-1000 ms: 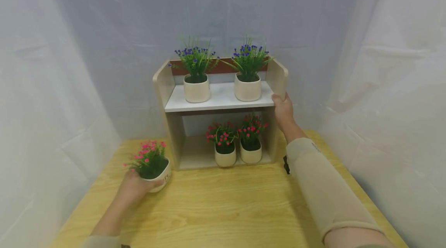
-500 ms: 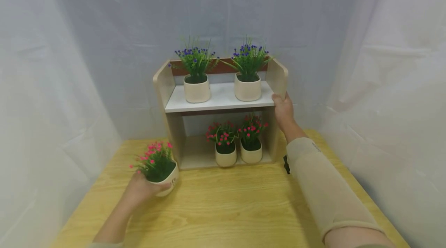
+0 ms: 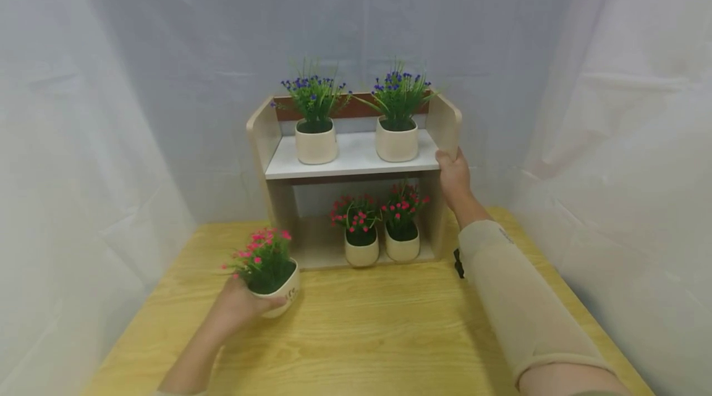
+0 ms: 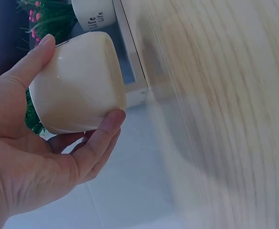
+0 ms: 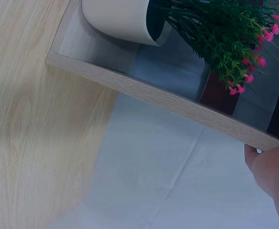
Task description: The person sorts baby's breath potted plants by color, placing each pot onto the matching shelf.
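My left hand (image 3: 239, 309) grips the cream pot of a potted plant (image 3: 275, 282) with pink flowers, thumb on one side and fingers round the other. In the left wrist view the pot (image 4: 77, 83) is held off the table, its bottom toward the wood. It is in front of the lower left corner of a two-tier wooden shelf (image 3: 353, 169). My right hand (image 3: 455, 183) holds the shelf's right side panel (image 3: 443, 124) by its front edge. From the right wrist view, only part of that hand (image 5: 273, 174) shows below the panel.
Two pots with purple flowers (image 3: 316, 143) (image 3: 397, 141) stand on the upper tier. Two pink-flowered pots (image 3: 361, 252) (image 3: 402, 248) occupy the lower tier's right half. The wooden table (image 3: 356, 334) extends in front; pale sheeting (image 3: 183, 105) hangs behind and at both sides.
My left hand has carried the pink-flowered potted plant to the right and slightly nearer to me, along the shelf's front. The right hand keeps its hold on the side panel.
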`<state>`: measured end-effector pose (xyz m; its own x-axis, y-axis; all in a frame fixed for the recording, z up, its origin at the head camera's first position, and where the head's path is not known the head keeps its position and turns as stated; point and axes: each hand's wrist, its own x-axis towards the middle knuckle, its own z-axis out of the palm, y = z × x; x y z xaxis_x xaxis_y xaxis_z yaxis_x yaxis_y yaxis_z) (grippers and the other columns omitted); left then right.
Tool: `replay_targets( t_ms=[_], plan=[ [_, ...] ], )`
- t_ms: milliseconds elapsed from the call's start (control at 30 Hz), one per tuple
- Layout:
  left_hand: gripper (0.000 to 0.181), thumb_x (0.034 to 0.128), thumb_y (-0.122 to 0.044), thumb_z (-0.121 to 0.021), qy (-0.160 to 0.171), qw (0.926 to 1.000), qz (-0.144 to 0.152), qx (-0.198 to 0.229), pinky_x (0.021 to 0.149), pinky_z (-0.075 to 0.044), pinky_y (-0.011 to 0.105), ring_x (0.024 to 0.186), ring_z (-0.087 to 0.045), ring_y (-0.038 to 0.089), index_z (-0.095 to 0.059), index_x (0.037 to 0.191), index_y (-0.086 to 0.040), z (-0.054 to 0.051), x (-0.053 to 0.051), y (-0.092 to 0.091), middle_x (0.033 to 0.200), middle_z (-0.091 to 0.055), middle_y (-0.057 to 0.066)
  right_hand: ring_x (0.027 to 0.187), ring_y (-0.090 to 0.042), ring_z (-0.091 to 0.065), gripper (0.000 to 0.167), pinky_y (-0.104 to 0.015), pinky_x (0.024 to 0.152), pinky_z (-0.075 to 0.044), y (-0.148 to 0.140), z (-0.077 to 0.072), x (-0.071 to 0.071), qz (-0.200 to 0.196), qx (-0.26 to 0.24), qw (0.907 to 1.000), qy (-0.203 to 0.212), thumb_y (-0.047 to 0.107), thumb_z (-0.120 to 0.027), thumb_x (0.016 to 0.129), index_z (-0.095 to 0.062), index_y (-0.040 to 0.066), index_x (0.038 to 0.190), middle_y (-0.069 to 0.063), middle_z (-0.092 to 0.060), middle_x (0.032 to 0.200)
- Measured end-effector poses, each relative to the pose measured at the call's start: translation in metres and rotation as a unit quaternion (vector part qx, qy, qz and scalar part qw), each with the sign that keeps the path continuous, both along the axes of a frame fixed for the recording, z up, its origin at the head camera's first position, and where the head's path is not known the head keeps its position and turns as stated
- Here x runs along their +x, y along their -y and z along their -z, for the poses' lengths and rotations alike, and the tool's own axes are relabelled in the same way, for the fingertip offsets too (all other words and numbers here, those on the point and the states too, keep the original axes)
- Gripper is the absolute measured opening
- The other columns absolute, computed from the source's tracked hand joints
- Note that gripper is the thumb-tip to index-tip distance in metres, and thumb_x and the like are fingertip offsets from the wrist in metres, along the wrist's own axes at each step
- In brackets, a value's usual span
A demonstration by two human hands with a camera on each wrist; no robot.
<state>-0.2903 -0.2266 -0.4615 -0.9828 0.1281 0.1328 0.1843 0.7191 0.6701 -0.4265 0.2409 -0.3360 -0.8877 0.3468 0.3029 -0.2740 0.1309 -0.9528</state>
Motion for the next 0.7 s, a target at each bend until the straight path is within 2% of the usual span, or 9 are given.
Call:
replay_targets(
  t_ms=[133, 267, 500, 700],
  plan=[
    [0.098, 0.0762, -0.049, -0.098, -0.013, 0.9998, 0.005, 0.015, 0.112, -0.056, 0.062, 0.127, -0.072, 0.038, -0.054, 0.157, -0.014, -0.001, 0.000, -0.009, 0.143, -0.072, 0.020, 0.160, -0.034, -0.038, 0.059, -0.046, 0.140, -0.022, -0.001, -0.001, 0.001, -0.003, -0.003, 1.0000, -0.005, 0.026, -0.051, 0.112, -0.037, 0.002, 0.165, -0.021, -0.045, 0.168],
    [0.099, 0.0751, -0.050, -0.098, -0.017, 0.9997, 0.006, 0.014, 0.111, -0.056, 0.062, 0.125, -0.072, 0.037, -0.054, 0.157, -0.015, -0.001, -0.001, -0.017, 0.141, -0.073, 0.019, 0.160, -0.035, -0.037, 0.060, -0.046, 0.140, -0.022, -0.001, -0.001, 0.003, -0.005, -0.002, 1.0000, -0.003, 0.026, -0.050, 0.112, -0.036, 0.002, 0.165, -0.021, -0.044, 0.169],
    [0.098, 0.0755, -0.052, -0.097, -0.004, 0.9999, 0.004, 0.015, 0.111, -0.056, 0.062, 0.124, -0.072, 0.036, -0.055, 0.156, -0.014, -0.001, -0.004, -0.029, 0.140, -0.073, 0.019, 0.159, -0.036, -0.039, 0.061, -0.047, 0.139, -0.022, 0.000, -0.001, 0.003, -0.001, 0.005, 1.0000, 0.003, 0.027, -0.051, 0.111, -0.036, 0.003, 0.166, -0.021, -0.045, 0.168],
    [0.102, 0.0775, -0.057, -0.094, 0.003, 0.9999, -0.006, -0.008, 0.113, -0.053, 0.067, 0.129, -0.066, 0.044, -0.054, 0.156, -0.005, -0.003, -0.006, -0.039, 0.146, -0.065, 0.029, 0.161, -0.035, -0.037, 0.061, -0.047, 0.140, -0.021, 0.000, -0.001, 0.003, -0.002, 0.006, 1.0000, 0.003, 0.027, -0.050, 0.112, -0.035, 0.004, 0.166, -0.021, -0.044, 0.169]
  ],
)
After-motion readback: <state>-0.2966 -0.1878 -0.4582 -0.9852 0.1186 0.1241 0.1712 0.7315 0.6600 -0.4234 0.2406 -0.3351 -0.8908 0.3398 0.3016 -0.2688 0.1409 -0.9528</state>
